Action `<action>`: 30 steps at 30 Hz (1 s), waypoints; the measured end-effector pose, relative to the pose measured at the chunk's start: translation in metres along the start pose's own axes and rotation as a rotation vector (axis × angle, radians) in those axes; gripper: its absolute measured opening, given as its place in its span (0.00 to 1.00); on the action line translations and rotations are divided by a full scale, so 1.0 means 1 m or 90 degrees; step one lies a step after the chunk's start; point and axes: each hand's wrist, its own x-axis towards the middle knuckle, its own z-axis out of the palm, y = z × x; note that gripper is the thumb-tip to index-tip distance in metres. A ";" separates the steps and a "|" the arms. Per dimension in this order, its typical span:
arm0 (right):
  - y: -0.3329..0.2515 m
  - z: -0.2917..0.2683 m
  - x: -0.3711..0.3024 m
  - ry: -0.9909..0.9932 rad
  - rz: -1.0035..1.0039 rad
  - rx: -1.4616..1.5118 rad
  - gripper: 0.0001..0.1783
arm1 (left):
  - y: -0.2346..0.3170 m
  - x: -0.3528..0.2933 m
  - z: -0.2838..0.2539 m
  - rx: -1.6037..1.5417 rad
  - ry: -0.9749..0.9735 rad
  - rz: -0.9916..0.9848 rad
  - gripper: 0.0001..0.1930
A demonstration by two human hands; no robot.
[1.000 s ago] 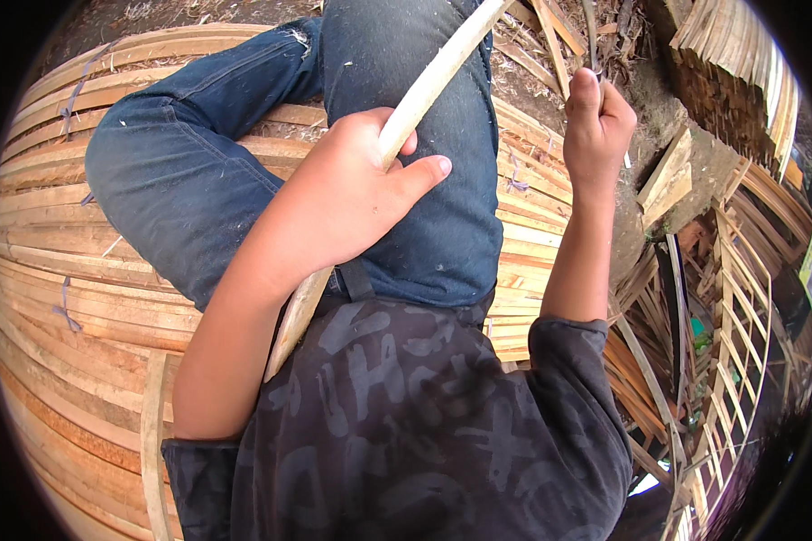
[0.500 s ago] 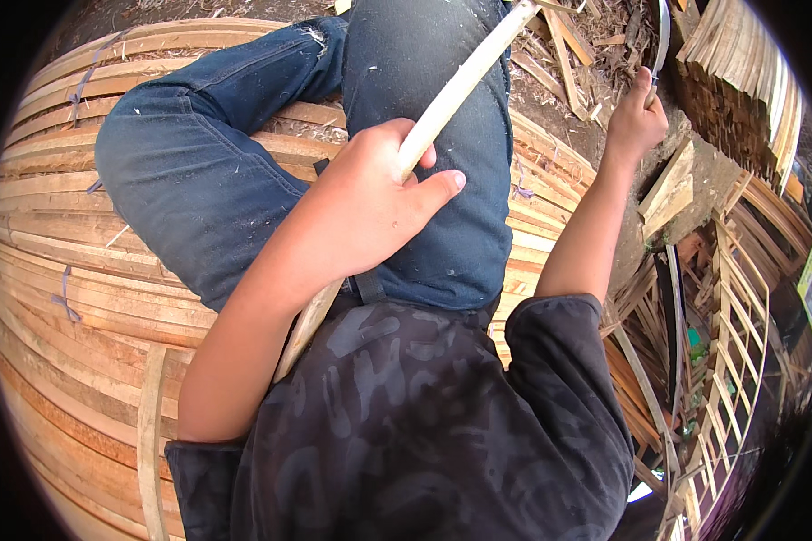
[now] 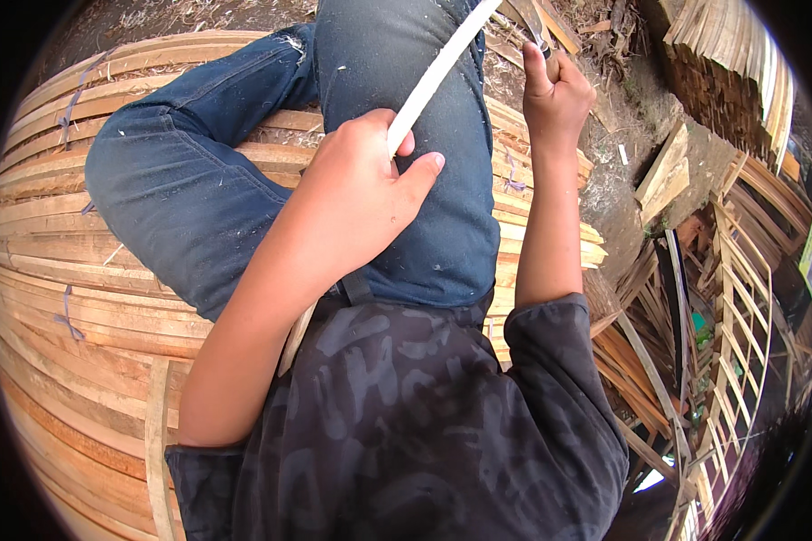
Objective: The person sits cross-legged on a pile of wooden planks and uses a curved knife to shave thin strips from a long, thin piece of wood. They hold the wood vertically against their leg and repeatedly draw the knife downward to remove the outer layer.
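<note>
A long pale wooden stick (image 3: 442,68) runs from under my left forearm, up across my lap and past my raised knee. My left hand (image 3: 361,185) is wrapped round it, thumb lying to the right. Out to the right, beyond the knee, my right hand (image 3: 558,99) grips a knife (image 3: 540,41) with its thumb up along the handle. The metal blade points away from me, close to the far part of the stick but apart from it as far as I can see. Most of the handle is hidden in the fist.
I sit on stacked wooden slats (image 3: 90,307), tied with thin purple strips. At the far right stands a thick bundle of split wood (image 3: 729,68). Nearer on the right are a slatted lattice (image 3: 735,361) and loose offcuts. Shavings (image 3: 609,59) litter the ground at the far side.
My right hand has swung left with the knife, from out by the split wood toward the stick. The stick and my left hand have shifted slightly left.
</note>
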 end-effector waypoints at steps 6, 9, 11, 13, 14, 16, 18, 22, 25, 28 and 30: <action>0.006 0.033 0.009 0.130 -0.013 -0.052 0.35 | -0.007 0.005 -0.015 -0.112 -0.089 -0.025 0.16; 0.028 0.013 0.028 0.149 0.195 -0.073 0.39 | 0.008 0.001 -0.028 -0.297 -0.198 -0.182 0.18; 0.051 -0.004 0.033 0.148 0.233 0.017 0.38 | -0.002 0.000 -0.019 -0.194 -0.130 -0.087 0.18; 0.054 -0.027 0.026 0.122 0.148 0.082 0.36 | -0.018 0.006 -0.007 -0.092 -0.037 0.052 0.17; 0.045 -0.033 0.015 0.082 0.131 0.082 0.35 | -0.015 0.005 -0.008 -0.076 -0.035 0.028 0.17; 0.021 -0.032 -0.001 0.022 0.061 0.155 0.33 | -0.002 0.004 -0.011 -0.048 -0.040 -0.015 0.17; 0.001 -0.035 -0.015 0.000 0.058 0.180 0.31 | 0.004 0.004 -0.011 0.018 -0.018 -0.004 0.20; -0.023 -0.023 -0.042 0.040 0.211 0.385 0.24 | 0.006 0.001 -0.011 0.050 0.012 0.000 0.23; -0.035 -0.022 -0.056 -0.011 0.186 0.360 0.15 | 0.006 -0.004 -0.010 0.110 0.030 0.021 0.22; -0.046 -0.028 -0.066 -0.056 0.133 0.335 0.11 | 0.008 -0.007 -0.008 0.152 0.033 0.033 0.21; -0.049 -0.033 -0.068 -0.085 0.039 0.250 0.11 | 0.005 -0.008 -0.007 0.152 0.032 0.049 0.21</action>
